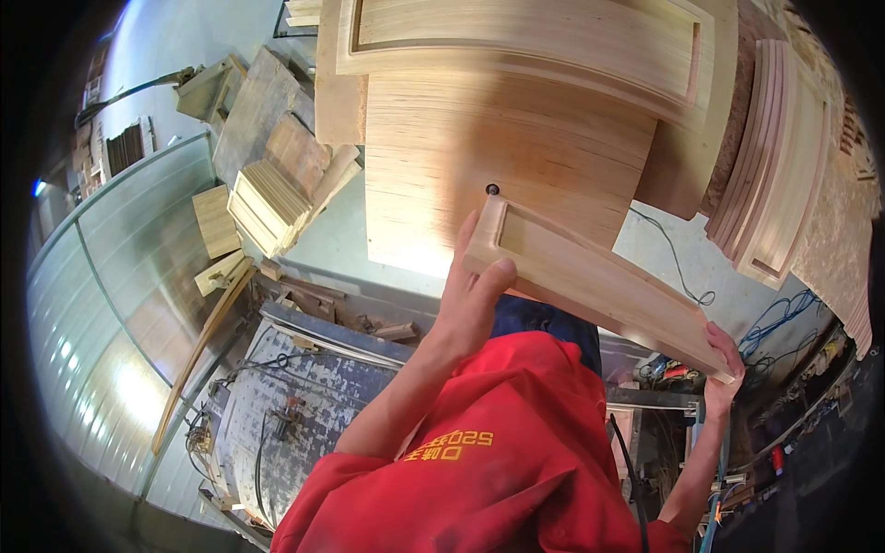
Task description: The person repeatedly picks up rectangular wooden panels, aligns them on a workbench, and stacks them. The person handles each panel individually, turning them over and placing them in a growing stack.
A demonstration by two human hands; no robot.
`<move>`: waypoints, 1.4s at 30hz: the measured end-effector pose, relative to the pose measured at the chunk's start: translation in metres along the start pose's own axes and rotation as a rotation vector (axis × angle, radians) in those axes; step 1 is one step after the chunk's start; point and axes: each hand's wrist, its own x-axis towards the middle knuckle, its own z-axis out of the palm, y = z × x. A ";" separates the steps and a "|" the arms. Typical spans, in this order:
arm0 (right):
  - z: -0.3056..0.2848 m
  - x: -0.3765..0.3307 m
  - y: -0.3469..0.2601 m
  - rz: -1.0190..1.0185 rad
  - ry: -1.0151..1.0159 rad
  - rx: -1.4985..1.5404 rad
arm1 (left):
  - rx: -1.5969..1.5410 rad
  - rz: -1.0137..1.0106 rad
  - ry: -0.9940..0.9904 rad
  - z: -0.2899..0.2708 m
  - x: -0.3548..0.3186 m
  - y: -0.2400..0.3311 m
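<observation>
I hold a narrow pale wooden door panel [590, 276] with a raised frame and a recessed middle, tilted down to the right. My left hand [470, 300] grips its upper left end, thumb on the face. My right hand [724, 369] holds the lower right corner. Just beyond the panel lies a wide flat plywood board [498, 147] with a small dark hole [492, 190] near its near edge. A larger framed door [525, 41] rests over the board's far side. My red shirt [498, 470] fills the lower middle.
A stack of framed panels [774, 157] leans at the right. Bundles of short wood pieces [277, 194] and loose offcuts [217, 221] lie at the left. A worn grey machine table [304, 405] with cables sits lower left. Blue cables [784, 318] trail at the right.
</observation>
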 end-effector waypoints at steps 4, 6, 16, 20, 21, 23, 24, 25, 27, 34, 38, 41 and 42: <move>0.006 0.008 -0.007 -0.022 -0.013 0.029 | 0.075 0.019 0.095 -0.008 0.000 -0.004; 0.010 0.015 -0.015 -0.024 -0.032 0.030 | 0.087 0.021 0.120 -0.016 0.003 -0.002; 0.056 0.059 -0.053 -0.201 -0.092 -0.165 | 0.000 0.022 0.308 -0.080 0.012 0.013; 0.085 0.077 -0.089 -0.309 -0.136 -0.282 | 0.013 0.051 0.391 -0.107 0.013 0.023; 0.092 0.081 -0.095 -0.319 -0.145 -0.276 | 0.027 0.052 0.399 -0.117 0.013 0.025; 0.106 0.087 -0.104 -0.333 -0.167 -0.244 | 0.051 0.057 0.409 -0.140 0.013 0.029; 0.112 0.091 -0.108 -0.342 -0.179 -0.226 | 0.014 0.117 0.373 -0.148 0.013 0.031; 0.119 0.094 -0.111 -0.365 -0.184 -0.233 | 0.008 0.138 0.370 -0.148 0.011 0.040; 0.132 0.100 -0.117 -0.411 -0.199 -0.245 | 0.010 0.130 0.336 -0.192 0.010 0.034; 0.176 0.109 -0.136 -0.399 -0.240 -0.237 | -0.106 0.176 0.338 -0.245 0.015 0.063; 0.209 0.112 -0.151 -0.431 -0.270 -0.222 | -0.172 0.188 0.358 -0.302 0.013 0.070; 0.237 0.119 -0.168 -0.467 -0.269 -0.200 | -0.125 0.239 0.391 -0.328 0.013 0.079; 0.246 0.122 -0.171 -0.494 -0.267 -0.208 | -0.135 0.237 0.448 -0.334 0.012 0.082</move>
